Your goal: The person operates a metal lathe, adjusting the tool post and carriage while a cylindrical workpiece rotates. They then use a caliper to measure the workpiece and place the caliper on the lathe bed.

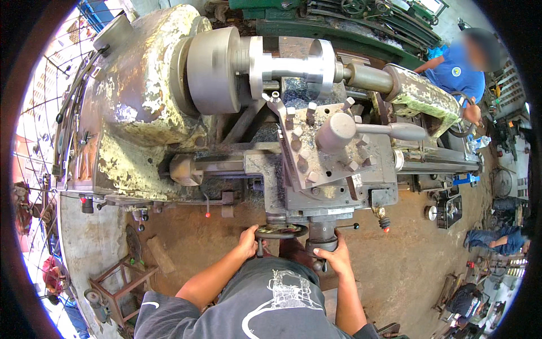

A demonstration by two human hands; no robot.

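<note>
A person in a dark grey cloth T-shirt (251,302) with a white print leans in from the lower edge of the frame, both bare hands on a metal lathe. At lower centre, the left hand (247,243) curls its fingers around the left edge of a dark, smooth-rimmed round handwheel (281,231). Just beside it, the right hand (339,255) clasps a dull grey cylindrical metal collar (317,244), thumb laid across the near side; how the farther fingers sit cannot be told.

Beyond the hands, at the centre, a square, scuffed steel tool post (299,161) bristles with square-headed bolts beneath a rounded grey clamping knob (334,134), its tapered lever (401,132) pointing right. Dark metal chips are scattered around the knob.

Farther up, a bright, spool-shaped metal workpiece (288,69) with a disc-like flange at either end lies between a broad, smooth steel chuck (212,70) and a tailstock (420,99) in flaking pale paint. At upper left bulks the rounded headstock (121,107), its cream coat chipped to brown.

In the background at upper right, a co-worker in a blue shirt (463,70) stands near a green machine (339,31).
</note>
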